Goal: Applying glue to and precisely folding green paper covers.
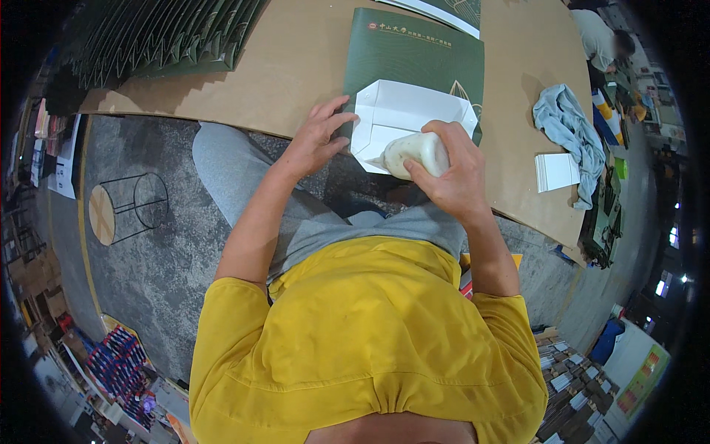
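Yellow shirt (pixel 370 325), right fingers (pixel 451 135) around bottle (pixel 423 152), left fingers (pixel 336 119) wide at edge of flap (pixel 407 107), bare tabletop (pixel 299 59) leftward

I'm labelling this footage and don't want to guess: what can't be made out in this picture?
All in the head view:
- The far side of the white bottle: hidden by the bottle itself and the right hand.
- Part of the white folded panel: behind the bottle.
- The upper end of the stacked green bags: cut off by the top edge.
- Anything under the blue-grey cloth: covered.
- The co-worker's handwork: too small and blurred.
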`<move>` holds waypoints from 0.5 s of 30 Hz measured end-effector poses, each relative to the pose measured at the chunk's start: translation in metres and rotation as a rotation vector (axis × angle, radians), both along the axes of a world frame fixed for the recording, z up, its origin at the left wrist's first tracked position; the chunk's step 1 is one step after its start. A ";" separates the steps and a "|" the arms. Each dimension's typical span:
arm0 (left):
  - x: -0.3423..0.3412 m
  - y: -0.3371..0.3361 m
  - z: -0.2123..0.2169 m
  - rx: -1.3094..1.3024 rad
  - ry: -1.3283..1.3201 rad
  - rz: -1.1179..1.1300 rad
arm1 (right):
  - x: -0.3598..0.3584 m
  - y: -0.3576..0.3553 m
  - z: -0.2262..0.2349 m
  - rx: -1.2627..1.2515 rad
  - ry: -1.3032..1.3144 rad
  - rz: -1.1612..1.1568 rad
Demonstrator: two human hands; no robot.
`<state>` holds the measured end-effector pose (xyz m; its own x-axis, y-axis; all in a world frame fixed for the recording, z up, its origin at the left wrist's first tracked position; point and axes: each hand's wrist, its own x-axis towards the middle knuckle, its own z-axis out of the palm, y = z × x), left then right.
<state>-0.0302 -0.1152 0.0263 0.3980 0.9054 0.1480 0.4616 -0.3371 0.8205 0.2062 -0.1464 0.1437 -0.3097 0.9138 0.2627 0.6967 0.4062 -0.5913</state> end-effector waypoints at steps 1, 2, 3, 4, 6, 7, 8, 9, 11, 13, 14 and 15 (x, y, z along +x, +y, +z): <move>0.000 0.000 0.000 0.009 -0.002 0.002 | 0.002 -0.001 0.000 -0.002 0.001 -0.004; 0.000 0.000 0.001 0.018 -0.005 0.003 | 0.003 -0.003 0.000 0.009 -0.003 0.002; 0.000 0.000 0.001 0.016 -0.003 -0.002 | 0.005 -0.004 0.000 0.021 -0.006 0.007; 0.000 0.000 0.001 0.006 0.000 0.000 | 0.006 -0.005 0.000 0.019 -0.005 0.002; -0.001 0.000 0.001 -0.005 0.004 -0.004 | 0.010 -0.007 0.000 0.019 0.007 -0.001; -0.001 0.000 0.002 -0.012 0.012 0.003 | 0.012 -0.008 -0.001 0.017 0.009 -0.007; -0.001 0.000 0.001 -0.019 0.021 0.009 | 0.015 -0.008 -0.001 0.018 0.007 -0.014; 0.000 0.000 0.002 -0.021 0.020 0.001 | 0.017 -0.010 0.000 0.018 0.005 -0.022; 0.000 0.000 0.002 -0.052 0.004 0.018 | 0.023 -0.012 0.002 -0.004 0.010 -0.051; 0.000 0.001 0.000 -0.011 0.031 0.020 | 0.029 -0.015 0.004 -0.025 0.016 -0.080; 0.000 0.001 -0.001 0.032 0.059 0.030 | 0.032 -0.016 0.004 -0.016 0.014 -0.092; 0.000 0.001 0.000 -0.021 0.017 0.044 | 0.036 -0.017 0.005 -0.007 0.011 -0.105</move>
<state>-0.0298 -0.1143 0.0267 0.3605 0.9247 0.1224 0.4898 -0.2993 0.8188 0.2419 -0.1636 0.1491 -0.2095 0.9428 0.2592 0.7284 0.3274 -0.6019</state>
